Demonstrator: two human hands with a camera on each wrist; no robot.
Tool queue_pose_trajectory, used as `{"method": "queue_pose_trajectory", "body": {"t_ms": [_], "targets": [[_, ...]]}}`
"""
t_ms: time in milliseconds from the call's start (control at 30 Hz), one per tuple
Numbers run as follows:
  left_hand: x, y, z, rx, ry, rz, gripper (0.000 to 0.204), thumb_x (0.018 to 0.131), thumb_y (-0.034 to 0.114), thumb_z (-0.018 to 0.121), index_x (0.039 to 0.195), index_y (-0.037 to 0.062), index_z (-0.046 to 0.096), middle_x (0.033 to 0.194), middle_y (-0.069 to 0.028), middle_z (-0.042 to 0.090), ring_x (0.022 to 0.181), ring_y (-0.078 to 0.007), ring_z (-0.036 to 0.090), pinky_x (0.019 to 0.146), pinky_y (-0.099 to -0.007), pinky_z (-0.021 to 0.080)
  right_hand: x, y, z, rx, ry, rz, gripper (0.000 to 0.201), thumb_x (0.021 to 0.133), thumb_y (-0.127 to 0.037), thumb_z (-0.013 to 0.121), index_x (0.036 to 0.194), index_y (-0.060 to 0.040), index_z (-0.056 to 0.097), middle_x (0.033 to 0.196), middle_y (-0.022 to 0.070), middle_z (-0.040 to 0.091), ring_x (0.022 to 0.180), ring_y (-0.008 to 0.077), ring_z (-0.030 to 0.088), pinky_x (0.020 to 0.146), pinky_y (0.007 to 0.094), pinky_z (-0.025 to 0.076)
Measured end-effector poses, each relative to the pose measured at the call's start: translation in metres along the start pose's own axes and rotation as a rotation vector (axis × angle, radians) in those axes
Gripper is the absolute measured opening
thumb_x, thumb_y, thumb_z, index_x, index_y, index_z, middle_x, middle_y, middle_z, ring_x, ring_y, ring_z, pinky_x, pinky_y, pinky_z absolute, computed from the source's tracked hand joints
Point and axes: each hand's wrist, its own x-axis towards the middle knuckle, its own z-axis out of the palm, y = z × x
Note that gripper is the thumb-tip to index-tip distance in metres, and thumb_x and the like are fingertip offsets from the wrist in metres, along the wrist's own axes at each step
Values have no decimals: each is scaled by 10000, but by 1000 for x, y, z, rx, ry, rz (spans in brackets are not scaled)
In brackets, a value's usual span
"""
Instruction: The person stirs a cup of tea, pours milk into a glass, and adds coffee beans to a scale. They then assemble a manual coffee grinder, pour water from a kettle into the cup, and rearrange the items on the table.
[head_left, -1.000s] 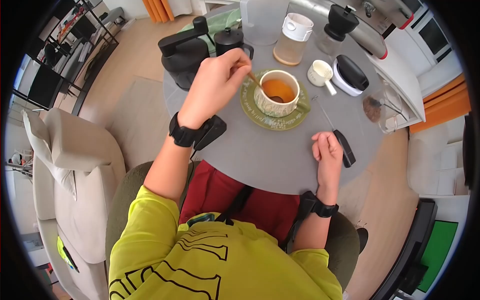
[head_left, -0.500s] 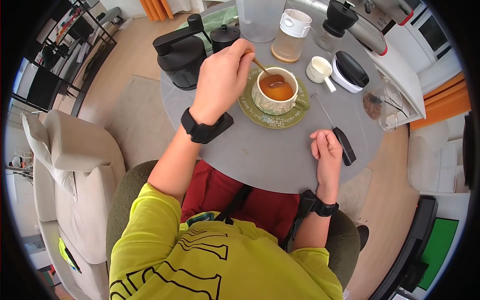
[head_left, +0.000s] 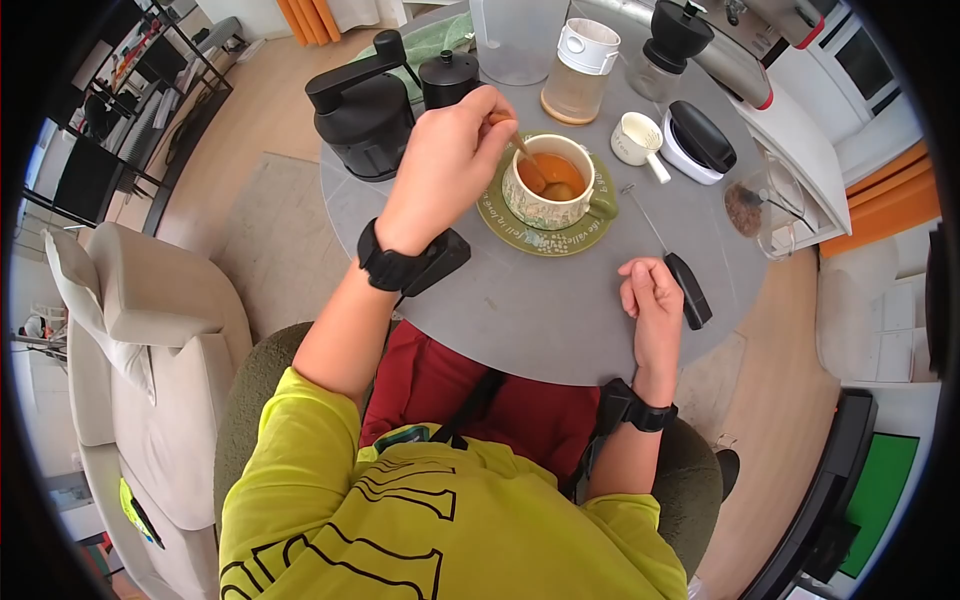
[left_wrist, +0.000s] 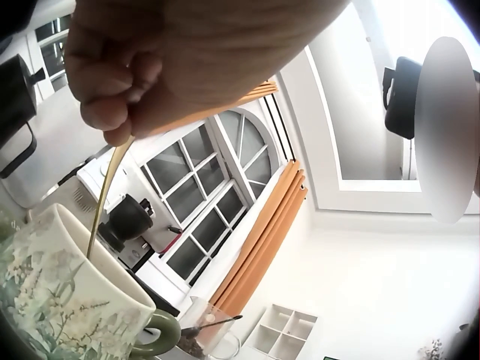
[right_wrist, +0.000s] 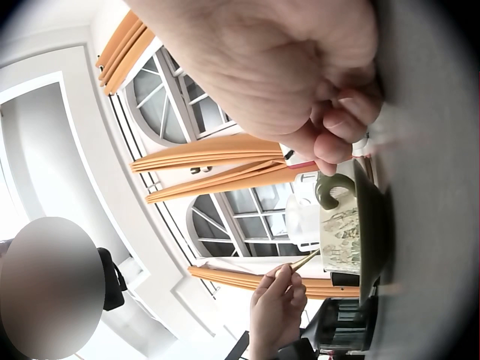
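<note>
My left hand [head_left: 450, 165] pinches a thin gold spoon [left_wrist: 105, 191] by its upper end, above the left side of a cup. The spoon's lower part dips into orange-brown liquid [head_left: 563, 172] inside. The cup [head_left: 540, 210] is cream with a floral pattern and a green handle on its right. It stands on a green saucer [head_left: 520, 238] with white lettering. At the table's right, my right hand [head_left: 655, 300] rests with loosely curled fingers and holds nothing. Just beside it lies a black-handled milk frother [head_left: 688, 290], its thin wire pointing toward the saucer.
On the grey round table [head_left: 500, 310] a black kettle [head_left: 365, 130] and a black lidded pot [head_left: 447, 78] stand at the back left. Behind the cup is a white-collared glass container [head_left: 577, 85]. A small white handled cup [head_left: 637, 140] and a black-and-white device [head_left: 700, 145] sit right.
The spoon has shifted within the cup, its bowl moving through the liquid as my left hand moved slightly right. My right hand stays in place.
</note>
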Motion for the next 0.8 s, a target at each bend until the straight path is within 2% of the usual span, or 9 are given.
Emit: {"method": "queue_pose_trajectory", "body": {"t_ms": [100,167,267,400,500,567,667,800], "targets": [[3,-7,10,-35,48,-3,84,896,58,581,920,-23,571,697,-61,612,613,-91,557,576,-237,450,0,-1,0,4,-5,-1,208,996,-190,491,909,-29,589,611,-42,434,565,29,367,516,190,267],[4,-10,13,1,120,43,90,870,92,588,906,10,577,704,-142,634,643,-306,630,577,-353,481,0,-1,0,5,-7,-1,208,997,-189,490,908,-29,589,612,-42,435,566,29,368,517,190,268],[3,-12,9,158,206,138,77,872,88,587,911,23,577,696,-140,626,644,-312,622,572,-363,477,0,0,0,-1,-7,-5,207,997,-187,489,909,-28,590,613,-41,438,565,30,369,516,190,268],[0,-4,-6,252,197,159,67,875,90,586,903,30,581,690,-138,620,649,-316,617,571,-369,473,1,1,0,-12,-17,-10,207,996,-187,490,911,-29,593,612,-40,442,562,29,370,514,190,269],[-4,3,-14,197,105,106,61,874,83,581,897,27,584,696,-141,623,648,-313,618,576,-362,474,0,1,0,-27,-18,-8,207,996,-188,489,913,-31,595,612,-41,445,561,28,370,514,189,269],[-5,6,-16,122,16,60,80,889,49,584,952,-1,586,669,-83,586,557,-136,526,546,-255,433,0,1,0,-38,-17,-6,207,996,-189,489,914,-33,596,612,-41,447,561,27,370,514,188,269],[-5,0,-5,-11,15,43,69,900,52,571,935,-7,578,641,-55,566,555,-94,495,526,-240,413,0,0,1,-36,-21,-3,207,997,-190,488,914,-34,597,612,-43,449,561,26,370,515,187,270],[-3,-5,8,-68,38,12,70,910,57,564,920,-12,569,635,-45,568,552,-85,507,522,-228,413,0,1,1,-35,-19,-3,208,997,-193,490,915,-34,597,613,-42,450,566,25,371,518,187,275]]}}
